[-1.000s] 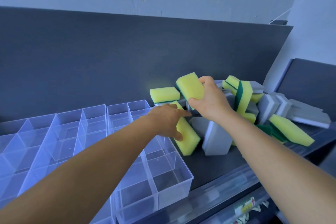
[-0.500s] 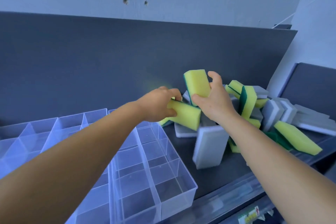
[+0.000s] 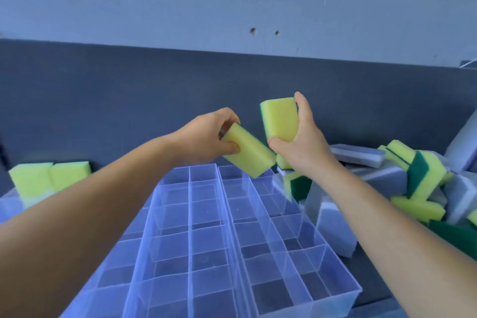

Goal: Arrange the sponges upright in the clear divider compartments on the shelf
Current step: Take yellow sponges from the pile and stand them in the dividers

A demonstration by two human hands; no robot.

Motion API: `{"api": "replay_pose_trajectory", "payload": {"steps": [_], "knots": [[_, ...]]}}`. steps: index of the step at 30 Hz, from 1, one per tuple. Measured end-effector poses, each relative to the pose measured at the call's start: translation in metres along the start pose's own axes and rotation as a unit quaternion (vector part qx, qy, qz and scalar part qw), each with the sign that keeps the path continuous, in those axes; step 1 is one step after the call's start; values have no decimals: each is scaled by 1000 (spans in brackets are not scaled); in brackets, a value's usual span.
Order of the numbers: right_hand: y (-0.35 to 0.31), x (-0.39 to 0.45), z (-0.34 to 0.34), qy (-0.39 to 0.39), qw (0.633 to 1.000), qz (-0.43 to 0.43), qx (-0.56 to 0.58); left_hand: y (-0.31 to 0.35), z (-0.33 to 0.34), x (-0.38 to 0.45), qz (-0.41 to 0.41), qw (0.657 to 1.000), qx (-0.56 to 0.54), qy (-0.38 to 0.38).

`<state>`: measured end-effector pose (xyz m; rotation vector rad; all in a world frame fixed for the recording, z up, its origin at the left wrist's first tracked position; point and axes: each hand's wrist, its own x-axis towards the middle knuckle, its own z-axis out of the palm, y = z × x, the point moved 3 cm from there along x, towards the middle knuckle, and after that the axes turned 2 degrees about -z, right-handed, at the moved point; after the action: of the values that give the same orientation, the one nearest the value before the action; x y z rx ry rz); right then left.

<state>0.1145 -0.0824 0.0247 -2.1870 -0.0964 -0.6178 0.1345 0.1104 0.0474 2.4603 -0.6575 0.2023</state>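
With each of the hands gripping a yellow sponge, left (image 3: 209, 137) on a tilted one (image 3: 247, 153), right (image 3: 300, 142) on an upright one (image 3: 280, 120), above the divider (image 3: 258, 240), lower each on end into its own cell directly below.

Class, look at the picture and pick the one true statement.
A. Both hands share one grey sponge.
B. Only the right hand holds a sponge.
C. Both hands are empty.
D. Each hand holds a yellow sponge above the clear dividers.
D: the left hand grips one yellow sponge, tilted, and the right hand holds a second yellow sponge, more upright, both above the clear divider trays.
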Motion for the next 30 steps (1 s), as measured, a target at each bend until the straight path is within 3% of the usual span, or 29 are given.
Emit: {"api": "replay_pose_trajectory", "payload": {"steps": [18, 30], "knots": [[-160, -29, 196, -138, 986, -90, 23, -172, -144, -140, -129, 985, 100, 50], [-189, -45, 276, -210, 974, -74, 30, -241, -168, -181, -177, 971, 163, 11]]}}
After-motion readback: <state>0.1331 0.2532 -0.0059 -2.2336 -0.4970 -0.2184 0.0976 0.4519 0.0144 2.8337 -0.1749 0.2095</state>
